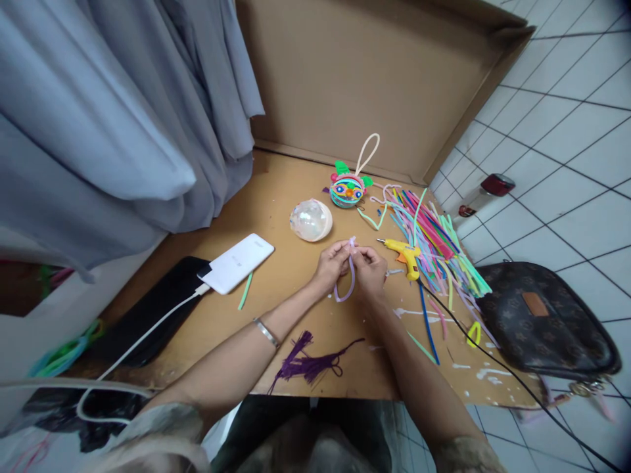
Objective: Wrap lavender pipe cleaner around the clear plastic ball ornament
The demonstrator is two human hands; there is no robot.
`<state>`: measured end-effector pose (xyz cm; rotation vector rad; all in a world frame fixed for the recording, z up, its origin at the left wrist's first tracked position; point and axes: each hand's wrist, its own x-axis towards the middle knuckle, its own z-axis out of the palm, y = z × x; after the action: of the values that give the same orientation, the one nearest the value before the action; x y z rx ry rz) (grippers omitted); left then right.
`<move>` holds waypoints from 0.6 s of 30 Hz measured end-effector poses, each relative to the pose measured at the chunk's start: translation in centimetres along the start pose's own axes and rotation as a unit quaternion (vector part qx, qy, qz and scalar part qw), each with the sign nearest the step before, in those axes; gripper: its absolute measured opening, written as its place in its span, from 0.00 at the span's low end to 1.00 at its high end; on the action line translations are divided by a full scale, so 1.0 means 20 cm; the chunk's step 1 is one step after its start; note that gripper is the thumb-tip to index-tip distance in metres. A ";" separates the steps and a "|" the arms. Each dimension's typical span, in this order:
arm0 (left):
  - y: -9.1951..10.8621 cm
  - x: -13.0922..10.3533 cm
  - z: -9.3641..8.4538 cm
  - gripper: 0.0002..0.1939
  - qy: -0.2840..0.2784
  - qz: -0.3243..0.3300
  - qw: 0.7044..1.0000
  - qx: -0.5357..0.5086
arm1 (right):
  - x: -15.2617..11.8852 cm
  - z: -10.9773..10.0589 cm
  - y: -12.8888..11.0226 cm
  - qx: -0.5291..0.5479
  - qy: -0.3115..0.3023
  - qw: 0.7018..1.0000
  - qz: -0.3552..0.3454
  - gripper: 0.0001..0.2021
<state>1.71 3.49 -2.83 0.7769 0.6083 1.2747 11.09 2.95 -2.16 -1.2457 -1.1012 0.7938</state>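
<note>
Both hands meet over the middle of the table, fingers pinched on a lilac pipe cleaner [353, 284] bent into a loop that hangs below them. My left hand [332, 268] grips it from the left, and my right hand [371, 269] holds it from the right. A short twisted end pokes up between the fingertips. Just beyond my left hand sits a clear plastic ball [308, 219] with a pale band on its right side. Close to my right hand lies a yellow glue gun [407, 255], nozzle pointing left. Behind stands a colourful decorated ball [348, 190] with green ears and a cream loop.
Loose pipe cleaners [428, 230] are heaped at the right, beside a brown patterned bag [542, 315]. Purple tassels [310, 364] lie near the front edge. A white power bank [241, 263] with a cable is at left. The glue gun's black cord [473, 341] crosses the right side.
</note>
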 end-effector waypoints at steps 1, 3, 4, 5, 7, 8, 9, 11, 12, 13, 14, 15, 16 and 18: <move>0.00 0.00 0.00 0.25 -0.002 0.002 1.000 0.000 | 0.00 0.00 0.00 0.001 0.007 1.000 -0.003 0.16; 0.00 0.00 0.00 0.25 -0.007 0.008 1.000 0.000 | -0.01 0.01 0.00 0.007 0.018 1.000 -0.010 0.16; 0.00 0.00 0.00 0.25 -0.009 0.011 1.000 0.000 | -0.01 0.01 -0.01 0.012 0.021 1.000 -0.014 0.16; 0.00 0.00 0.00 0.26 -0.011 0.014 1.000 -0.001 | -0.02 0.02 -0.01 0.018 0.022 0.999 -0.016 0.16; -0.01 0.00 0.00 0.26 -0.013 0.016 1.000 0.000 | -0.02 0.02 -0.01 0.026 0.018 0.999 -0.014 0.16; -0.01 0.00 0.00 0.26 -0.013 0.015 1.000 0.002 | -0.02 0.02 -0.01 0.028 0.014 0.999 -0.012 0.16; -0.01 0.00 0.00 0.26 -0.012 0.014 1.000 0.005 | -0.02 0.02 -0.01 0.029 0.010 0.999 -0.008 0.16; -0.01 0.00 0.00 0.26 -0.014 0.011 1.000 0.005 | -0.02 0.02 -0.01 0.032 0.004 0.999 -0.002 0.17; -0.01 0.00 0.00 0.26 -0.017 0.010 1.000 0.003 | -0.02 0.02 0.00 0.035 0.004 0.999 0.000 0.17; -0.01 0.00 0.00 0.26 -0.019 0.010 1.000 -0.001 | -0.02 0.02 -0.01 0.037 0.006 0.999 0.002 0.17; -0.01 0.00 0.00 0.26 -0.020 0.010 1.000 -0.006 | -0.02 0.02 -0.01 0.040 0.009 0.999 0.004 0.17; -0.01 0.00 0.00 0.26 -0.022 0.010 1.000 -0.010 | -0.02 0.02 -0.01 0.043 0.013 0.999 0.007 0.17; -0.01 0.00 0.01 0.27 -0.023 0.010 1.000 -0.013 | -0.02 0.02 -0.02 0.047 0.017 0.999 0.012 0.17; -0.01 0.00 0.01 0.27 -0.025 0.010 0.999 -0.017 | -0.02 0.03 -0.03 0.057 0.021 0.998 0.023 0.17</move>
<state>2.00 3.37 -2.90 0.7874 0.5385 1.2770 10.39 2.60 -1.73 -1.1897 -0.9823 0.8507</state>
